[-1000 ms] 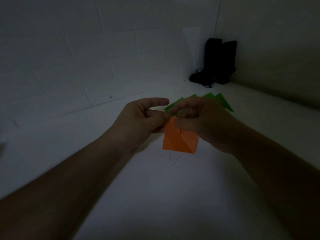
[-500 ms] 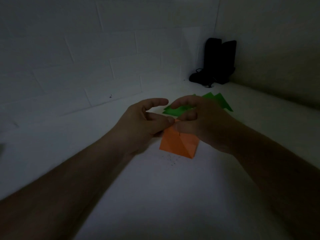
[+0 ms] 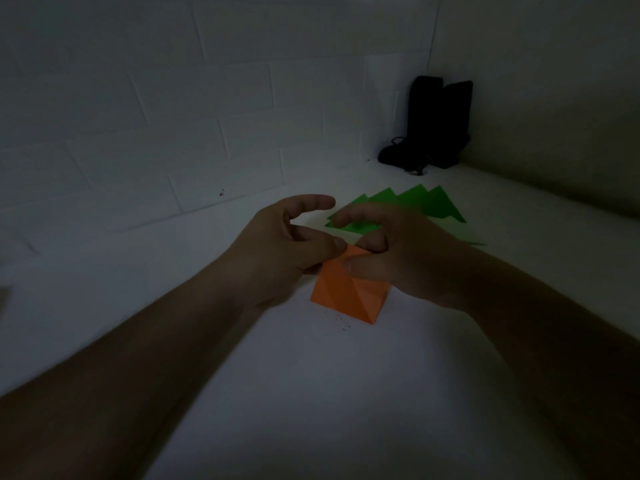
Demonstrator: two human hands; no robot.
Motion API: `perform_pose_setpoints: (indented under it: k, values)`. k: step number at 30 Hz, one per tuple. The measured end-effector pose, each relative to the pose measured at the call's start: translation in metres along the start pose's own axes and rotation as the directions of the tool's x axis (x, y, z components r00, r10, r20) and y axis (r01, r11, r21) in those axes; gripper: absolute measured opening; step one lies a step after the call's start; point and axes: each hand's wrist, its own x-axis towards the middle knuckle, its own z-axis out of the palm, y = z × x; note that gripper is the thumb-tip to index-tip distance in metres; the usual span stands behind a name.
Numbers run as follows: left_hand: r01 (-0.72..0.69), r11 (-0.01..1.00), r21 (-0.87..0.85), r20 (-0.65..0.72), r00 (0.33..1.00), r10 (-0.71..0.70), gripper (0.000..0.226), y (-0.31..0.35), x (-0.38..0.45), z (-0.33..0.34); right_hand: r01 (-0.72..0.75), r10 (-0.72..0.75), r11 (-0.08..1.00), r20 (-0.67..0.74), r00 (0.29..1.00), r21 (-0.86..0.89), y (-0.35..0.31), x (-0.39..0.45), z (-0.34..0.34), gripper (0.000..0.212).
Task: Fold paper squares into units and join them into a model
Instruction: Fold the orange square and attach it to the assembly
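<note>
A folded orange paper unit lies on the white table in the middle of the head view, a diagonal crease running across it. My left hand pinches its top corner from the left with thumb and a finger, the index finger lifted. My right hand grips the same top part from the right, thumb on the paper and fingers curled over it. The upper edge of the unit is hidden under my fingers. Several green folded units lie fanned out just behind my hands.
A black object with a cord stands in the far corner where the brick wall meets the side wall. Small dark specks dot the table in front of the orange unit. The scene is dim.
Both hands have slid a little down and toward me with the orange unit, which has turned slightly. More of the green units shows behind my fingers.
</note>
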Motion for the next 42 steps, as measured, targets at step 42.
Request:
perform_pose_setpoints:
  k: [42]
  values:
    - [-0.102,0.992,0.071,0.113,0.989,0.093,0.071,0.0029,-0.0025,-0.0025,-0.05,0.048,0.987,0.017,0.999,0.153,0.0072,0.0058,-0.0042,0.053]
